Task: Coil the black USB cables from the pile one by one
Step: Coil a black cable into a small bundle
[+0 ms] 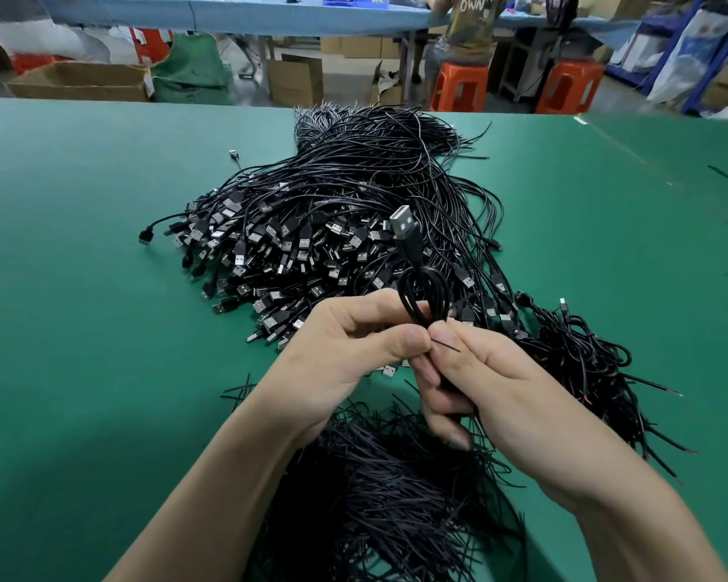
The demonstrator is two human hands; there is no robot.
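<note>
USB plug (401,222): bright metal shell; cable coil (423,296): glossy black plastic jacket; table (80,287): matt green mat.

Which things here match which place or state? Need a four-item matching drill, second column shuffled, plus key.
Things:
1. held USB cable
2. pile of USB cables
3. heap of thin black strands
4. orange stools

Places or states:
A. on the floor beyond the green table
B. pinched between left hand and right hand, plug pointing up
C. mid-table, beyond the hands
D. near table edge, under the forearms

Pairs: 1-B, 2-C, 3-D, 4-A
</note>
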